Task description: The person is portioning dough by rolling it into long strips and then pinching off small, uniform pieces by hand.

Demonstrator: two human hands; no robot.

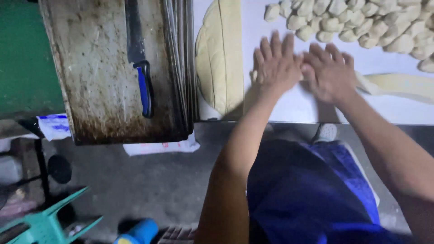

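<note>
Both hands were held flat, palms down, side by side on the white desk (pixel 294 106). The left hand (pixel 276 63) was spread with its fingers apart and pressed over a small piece of dough (pixel 254 76), of which only a pale edge could be seen at the hand's left side. The right hand (pixel 330 72) was laid open just beside it, fingers extended; whether anything was pressed beneath it could not be told. A long strip of dough (pixel 398 85) was stretched across the desk from the right hand toward the right edge of the view. A heap of cut dough pieces (pixel 357 22) was piled well beyond the fingertips. A large flattened slab of dough (pixel 221 54), scored in lines, was laid left of the left hand. Further left, a blue-handled knife (pixel 140 58) was rested on a stack of worn baking trays (pixel 99 77).
</note>
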